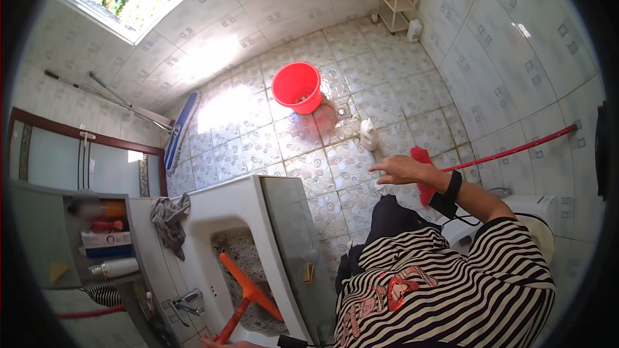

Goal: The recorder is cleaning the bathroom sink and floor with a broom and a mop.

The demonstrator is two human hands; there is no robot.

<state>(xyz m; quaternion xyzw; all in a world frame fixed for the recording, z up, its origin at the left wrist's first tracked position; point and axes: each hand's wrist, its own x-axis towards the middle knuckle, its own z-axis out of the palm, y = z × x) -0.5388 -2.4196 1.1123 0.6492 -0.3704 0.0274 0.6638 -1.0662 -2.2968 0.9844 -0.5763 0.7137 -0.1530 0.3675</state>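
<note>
My left hand (227, 344) shows only in part at the bottom edge, with its fingers round the handle end of an orange T-shaped squeegee (248, 289). The squeegee's head lies across the white sink (196, 237), over greyish sudsy water. Stretched forward over the floor, my right hand (401, 171) holds nothing and its fingers are apart. Just beyond it stands a white bottle (368, 135). A red-bristled broom (423, 194) is partly hidden behind my right hand and wrist, its red handle (516, 152) leaning on the right wall.
A red bucket (296, 88) stands on the tiled floor. A blue flat mop (181, 132) leans at the left wall. A grey cloth (170, 224) hangs over the sink's edge near the faucet (187, 304). A toilet (532, 219) is at my right, a shelf rack (396, 3) far back.
</note>
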